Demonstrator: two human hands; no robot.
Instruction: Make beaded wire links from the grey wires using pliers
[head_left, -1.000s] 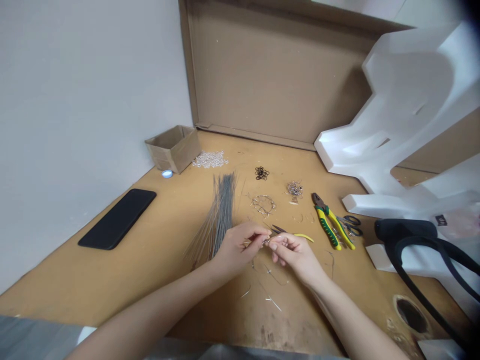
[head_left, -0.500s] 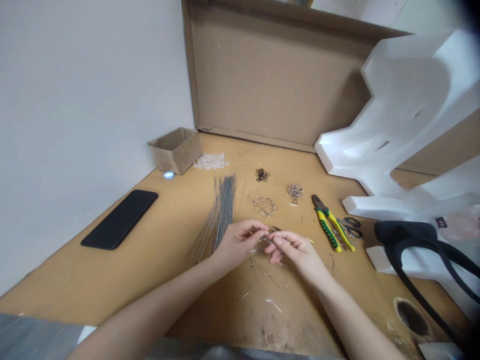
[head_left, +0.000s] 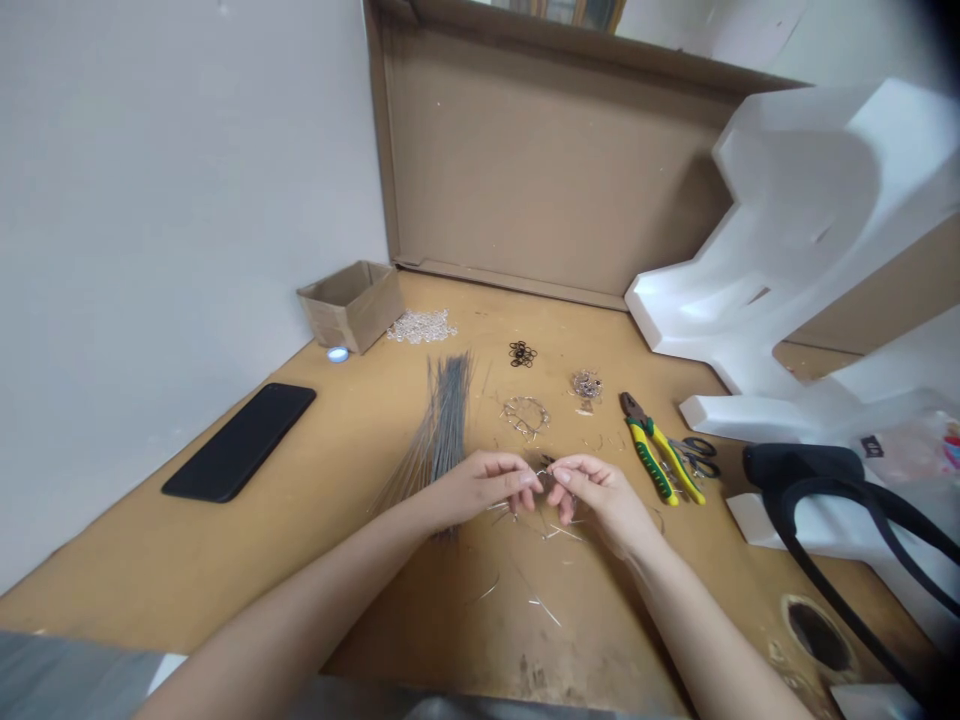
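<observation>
My left hand [head_left: 491,487] and my right hand [head_left: 596,492] meet fingertip to fingertip above the wooden table. A thin wire piece [head_left: 542,474] spans the small gap between them, pinched at each side; its exact shape is too small to tell. Left of my hands lies a bundle of straight grey wires [head_left: 448,410], partly under my left wrist. Beyond my fingers is a loose ring of bent wire pieces [head_left: 526,416]. Cut wire bits [head_left: 545,608] are scattered on the near side of my hands.
Yellow-green pliers [head_left: 656,455] and scissors [head_left: 699,455] lie on the right, near white foam [head_left: 750,415] and a black strap [head_left: 806,465]. Farther back are black rings [head_left: 522,354], a metal pile [head_left: 586,384], clear pieces [head_left: 421,326] and a cardboard box [head_left: 352,310]. A phone [head_left: 240,440] lies left.
My hands have turned slightly and shifted a little to the right, with their fingertips still close together. The view has tilted slightly.
</observation>
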